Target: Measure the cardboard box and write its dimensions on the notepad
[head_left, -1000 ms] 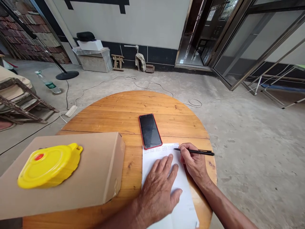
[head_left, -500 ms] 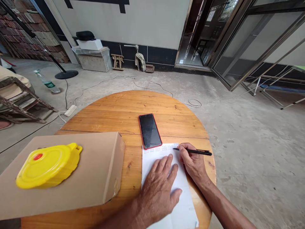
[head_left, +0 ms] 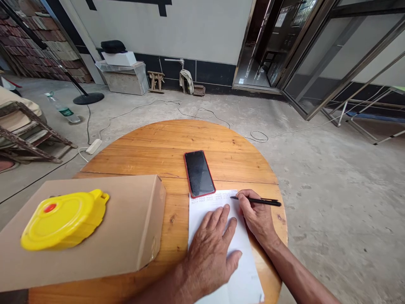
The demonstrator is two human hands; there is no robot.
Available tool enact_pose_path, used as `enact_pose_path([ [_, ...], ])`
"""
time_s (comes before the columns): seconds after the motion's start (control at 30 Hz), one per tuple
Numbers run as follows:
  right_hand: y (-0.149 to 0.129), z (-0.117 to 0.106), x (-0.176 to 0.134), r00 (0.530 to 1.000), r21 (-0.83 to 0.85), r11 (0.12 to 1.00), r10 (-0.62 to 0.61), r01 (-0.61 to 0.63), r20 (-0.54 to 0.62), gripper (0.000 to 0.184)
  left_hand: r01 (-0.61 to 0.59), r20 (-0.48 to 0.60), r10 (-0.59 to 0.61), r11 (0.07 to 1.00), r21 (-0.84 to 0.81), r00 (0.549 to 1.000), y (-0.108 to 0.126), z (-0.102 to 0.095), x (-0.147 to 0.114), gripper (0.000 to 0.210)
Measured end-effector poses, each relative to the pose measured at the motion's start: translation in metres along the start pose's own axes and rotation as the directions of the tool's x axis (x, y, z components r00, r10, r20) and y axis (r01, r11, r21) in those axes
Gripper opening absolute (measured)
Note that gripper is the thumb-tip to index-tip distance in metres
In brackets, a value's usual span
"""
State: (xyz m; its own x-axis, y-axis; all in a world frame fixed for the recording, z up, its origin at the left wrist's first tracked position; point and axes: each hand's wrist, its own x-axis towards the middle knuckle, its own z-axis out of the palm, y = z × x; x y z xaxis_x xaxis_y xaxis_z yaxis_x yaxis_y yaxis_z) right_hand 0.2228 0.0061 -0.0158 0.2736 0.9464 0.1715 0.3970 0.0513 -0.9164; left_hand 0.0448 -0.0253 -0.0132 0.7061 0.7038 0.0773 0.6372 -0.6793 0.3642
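A white sheet of paper [head_left: 243, 261] lies on the round wooden table [head_left: 152, 143], with rows of small handwriting along its top. My left hand [head_left: 215, 249] rests flat on the sheet, fingers spread. Between the fingers of my right hand [head_left: 255, 211] is a black pen [head_left: 264, 201], its tip at the paper near the end of the written rows. A phone in a red case [head_left: 199, 173] lies face up with a dark screen, its lower end at the paper's top edge.
On the table's left sits a cardboard box [head_left: 123, 228] with a yellow tape-measure-shaped case [head_left: 68, 219] on top. A thin cable [head_left: 190, 113] winds across the concrete floor. A plastic bottle [head_left: 65, 110] and a wooden chair [head_left: 28, 131] stand at left, a glass door [head_left: 341, 55] at right.
Both hands hold almost the same position. The pen tip has shifted very slightly on the paper.
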Motion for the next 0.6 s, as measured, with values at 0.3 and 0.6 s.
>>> enact_pose_path([
  [0.3, -0.0018, -0.0016, -0.0002, 1.000, -0.020, 0.999, -0.026, 0.026, 0.008, 0.020, 0.002, 0.011, -0.002, 1.000, -0.008, 1.000, -0.0005, 0.0008, -0.0006, 0.062],
  [0.6, -0.0038, -0.0010, -0.0008, 1.000, -0.002, 1.000, 0.003, -0.003, -0.003, 0.020, -0.004, -0.004, 0.004, 1.000, -0.005, 1.000, -0.0004, -0.0006, 0.0006, 0.061],
])
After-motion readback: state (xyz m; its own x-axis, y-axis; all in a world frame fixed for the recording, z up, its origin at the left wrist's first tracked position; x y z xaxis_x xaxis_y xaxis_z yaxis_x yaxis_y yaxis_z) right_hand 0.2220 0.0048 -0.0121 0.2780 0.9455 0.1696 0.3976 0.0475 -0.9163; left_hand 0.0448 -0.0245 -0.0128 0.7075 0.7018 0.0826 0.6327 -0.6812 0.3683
